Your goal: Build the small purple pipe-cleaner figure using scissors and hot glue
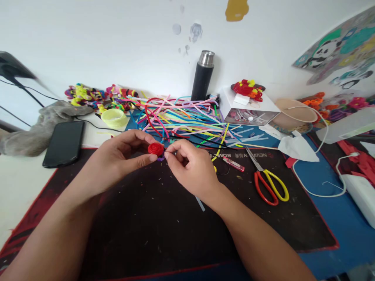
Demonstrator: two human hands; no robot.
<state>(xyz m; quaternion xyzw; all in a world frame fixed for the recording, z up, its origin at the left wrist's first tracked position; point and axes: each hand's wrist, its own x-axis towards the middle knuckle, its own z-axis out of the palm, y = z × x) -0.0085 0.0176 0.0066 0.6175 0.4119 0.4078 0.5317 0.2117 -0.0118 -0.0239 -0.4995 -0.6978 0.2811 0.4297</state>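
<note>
Between the thumb and fingers of my left hand (pixel 125 154) is a red coiled pipe-cleaner flower (pixel 155 149), held above the dark mat. A bit of purple pipe cleaner (pixel 161 158) shows at its lower right. My right hand (pixel 190 164) is close on the right, thumb and index finger pinched together beside the flower. What sits in that pinch is too small to make out. Behind both hands lies a loose pile of many-coloured pipe cleaners (pixel 181 117). Scissors (pixel 265 179) with one red and one yellow handle rest on the mat to the right.
A black phone (pixel 64 143) and a yellow-green bowl (pixel 114 118) lie left. Behind stand a black thermos (pixel 202 76) and a white box (pixel 249 107). White cable (pixel 316 194) loops at the right beside crumpled tissue (pixel 299 147). The black mat (pixel 164 234) covers the front.
</note>
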